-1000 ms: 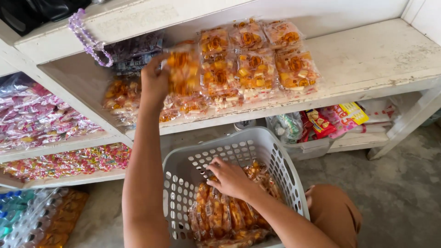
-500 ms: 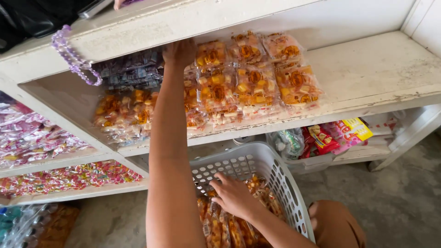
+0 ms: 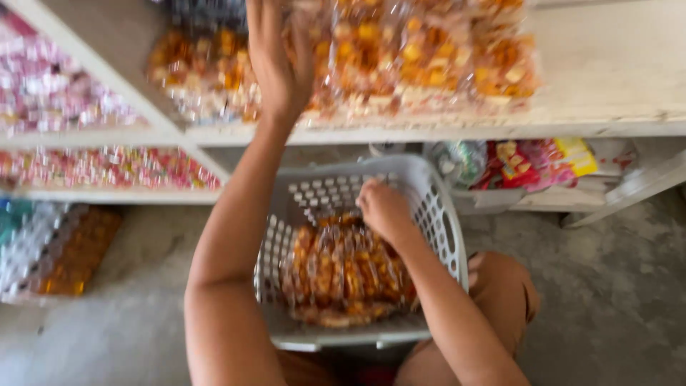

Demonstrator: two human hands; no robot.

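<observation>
My left hand is raised in front of the middle shelf, fingers spread and empty, just before the clear packets of orange and yellow snacks lying there. My right hand reaches down into a white perforated plastic basket on the floor. Its fingers are curled onto the far end of the orange snack packets inside. The picture is blurred, so I cannot tell whether that hand grips a packet.
The white wooden shelf unit holds pink sweet bags at the left and red, pink and yellow packets on a lower shelf at the right. Clear trays sit on the grey concrete floor at the left. My knee is beside the basket.
My left hand has let go of the packet it put on the shelf and is drawing back, open. My right hand has curled its fingers on the basket's packets. The view tilted downward.
</observation>
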